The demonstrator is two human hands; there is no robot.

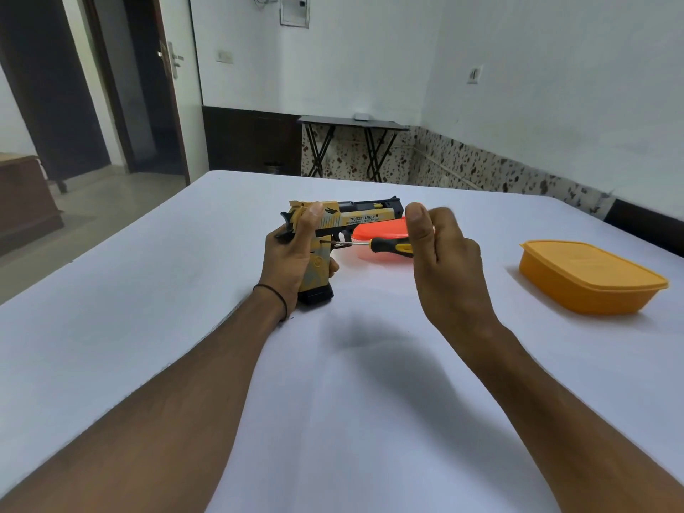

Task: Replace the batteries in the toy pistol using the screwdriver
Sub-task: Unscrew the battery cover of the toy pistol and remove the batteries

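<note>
1. Pistol position: the toy pistol (355, 218) stands upright near the middle of the white table (166, 309), its black magazine base on the cloth and its barrel pointing right.
2. The left hand (292, 253) is wrapped round the pistol's grip from behind, with the thumb up along the rear of the slide, and holds it steady.
3. The right hand (444, 261) has its fingers curled round the black and yellow handle of the screwdriver (388, 246). The shaft runs level to the left, and its tip sits at the pistol's side just above the grip, seemingly on a screw.
4. Progress, as I judge it: this is an early step. No cover is off, and no loose screw or battery shows anywhere. Removing the screw, opening the compartment, swapping the cells and closing up all appear to be left.
5. A red tub (381, 229) sits just behind the screwdriver, partly hidden by the right hand. An orange lidded box (592, 283) lies well off to the right. What either holds cannot be seen.
6. Nothing blocks the tool, though the left palm covers much of the grip and may hide the compartment.
</note>
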